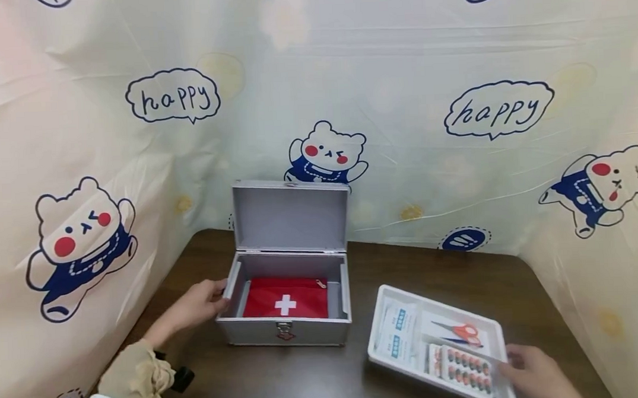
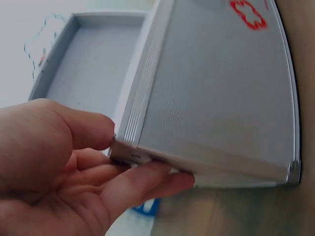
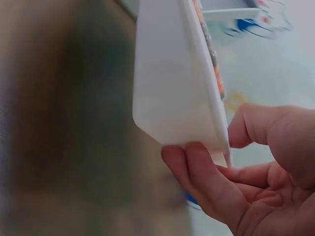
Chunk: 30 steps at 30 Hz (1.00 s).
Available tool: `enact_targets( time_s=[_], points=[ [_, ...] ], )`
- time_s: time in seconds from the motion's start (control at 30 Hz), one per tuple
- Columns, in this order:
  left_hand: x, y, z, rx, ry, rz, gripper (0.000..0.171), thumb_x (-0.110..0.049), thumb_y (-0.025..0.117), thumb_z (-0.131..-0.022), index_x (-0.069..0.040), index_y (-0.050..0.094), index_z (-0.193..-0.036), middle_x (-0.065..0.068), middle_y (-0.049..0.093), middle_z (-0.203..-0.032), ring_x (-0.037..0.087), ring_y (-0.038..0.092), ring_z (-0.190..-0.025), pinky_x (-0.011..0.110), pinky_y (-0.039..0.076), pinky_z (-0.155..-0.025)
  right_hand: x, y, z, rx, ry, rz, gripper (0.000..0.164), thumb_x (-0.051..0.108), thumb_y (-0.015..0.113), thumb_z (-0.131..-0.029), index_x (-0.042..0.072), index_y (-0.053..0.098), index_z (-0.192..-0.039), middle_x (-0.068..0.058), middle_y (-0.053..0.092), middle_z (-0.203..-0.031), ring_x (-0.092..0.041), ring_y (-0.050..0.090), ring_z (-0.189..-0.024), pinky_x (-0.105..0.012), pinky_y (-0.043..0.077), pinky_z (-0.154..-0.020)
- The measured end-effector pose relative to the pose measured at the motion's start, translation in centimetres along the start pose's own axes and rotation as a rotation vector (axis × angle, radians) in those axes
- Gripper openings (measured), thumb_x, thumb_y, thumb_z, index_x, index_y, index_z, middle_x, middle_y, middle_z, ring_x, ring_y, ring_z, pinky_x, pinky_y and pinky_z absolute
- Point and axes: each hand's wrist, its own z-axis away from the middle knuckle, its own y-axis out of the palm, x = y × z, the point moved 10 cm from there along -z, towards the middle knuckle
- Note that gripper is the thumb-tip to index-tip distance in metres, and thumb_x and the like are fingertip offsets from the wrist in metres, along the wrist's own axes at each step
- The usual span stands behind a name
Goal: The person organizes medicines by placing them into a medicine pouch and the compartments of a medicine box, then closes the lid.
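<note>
A silver first-aid box (image 1: 314, 333) stands on the table with its lid raised, and inside lies a red pouch (image 1: 262, 302) with a white cross. My left hand (image 1: 203, 299) grips the box's left rim; in the left wrist view its thumb (image 2: 93, 129) lies at the top edge and the fingers against the side. To the right, my right hand (image 1: 535, 370) pinches the end of a white tray (image 1: 373, 333), thumb at the rim and fingers under it. The tray carries white packets (image 1: 397, 332), orange-handled scissors (image 1: 466, 334) and capsule blister packs (image 1: 468, 370).
The dark wooden table (image 1: 439, 265) has rounded far corners. Behind and on both sides hangs a pale curtain (image 1: 399, 71) printed with bears and "happy". The open lid (image 1: 293, 218) rises at the box's back, near the curtain.
</note>
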Motion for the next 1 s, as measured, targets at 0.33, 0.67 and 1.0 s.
enact_targets(
  time_s=[0.33,0.67,1.0],
  points=[
    [-6.4,6.4,-0.4,-0.05,-0.062,0.059,0.048,-0.006,0.066,-0.088,0.011,0.056,-0.132,0.022,0.072,-0.106,0.013,0.059,-0.076,0.024,0.049,-0.064,4.2,-6.3,0.9,-0.134,-0.208,0.086,0.034,0.009,0.071,-0.087,-0.015,0.065,-0.111,-0.013,0.073,-0.095,0.0,0.061,-0.078,-0.022,0.051,-0.066],
    [-10.0,9.6,-1.1,-0.086,-0.066,-0.006,0.047,-0.01,0.067,-0.089,0.01,0.057,-0.131,0.02,0.072,-0.083,0.012,0.05,-0.063,0.03,0.046,-0.061,10.4,-3.5,-1.2,0.006,-0.184,-0.024,0.036,0.012,0.069,-0.088,-0.011,0.065,-0.116,-0.012,0.073,-0.1,-0.02,0.066,-0.087,-0.03,0.056,-0.07],
    [-9.5,10.7,-1.3,-0.058,-0.129,0.038,0.048,-0.015,0.062,-0.095,0.012,0.054,-0.134,0.028,0.066,-0.12,0.018,0.059,-0.081,0.04,0.051,-0.072,14.8,-1.0,-3.4,-0.01,-0.248,-0.02,0.028,0.013,0.072,-0.086,-0.006,0.069,-0.106,-0.009,0.072,-0.091,-0.017,0.061,-0.077,-0.029,0.051,-0.063]
  ],
)
